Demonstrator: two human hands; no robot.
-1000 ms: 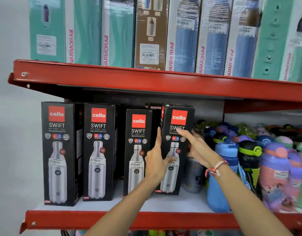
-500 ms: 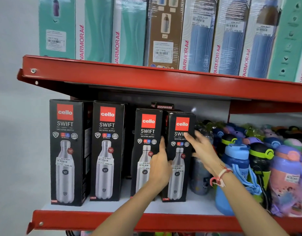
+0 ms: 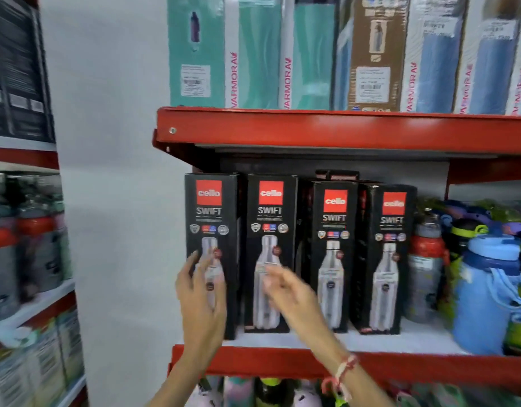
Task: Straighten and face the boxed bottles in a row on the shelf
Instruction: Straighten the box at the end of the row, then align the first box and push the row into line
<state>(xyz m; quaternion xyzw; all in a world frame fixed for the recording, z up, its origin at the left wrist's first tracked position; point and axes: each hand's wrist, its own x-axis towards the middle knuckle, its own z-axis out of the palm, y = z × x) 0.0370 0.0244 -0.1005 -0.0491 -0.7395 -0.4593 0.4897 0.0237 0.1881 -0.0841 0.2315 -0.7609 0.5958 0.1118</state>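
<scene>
Fingers [image 3: 194, 268] of both hands spread, empty; four boxed bottles [image 3: 332, 257] upright on shelf [image 3: 400, 339].

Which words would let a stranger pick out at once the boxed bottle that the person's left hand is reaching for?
Find the middle red shelf holding a row of four black Cello Swift boxes. Take the box at the far left end, nearest the white wall. Only this one has the left hand in front of its printed bottle; the right hand is in front of the next box.

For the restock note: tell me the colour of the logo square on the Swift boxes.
Red, with white lettering, on the black boxes; head view.
</scene>
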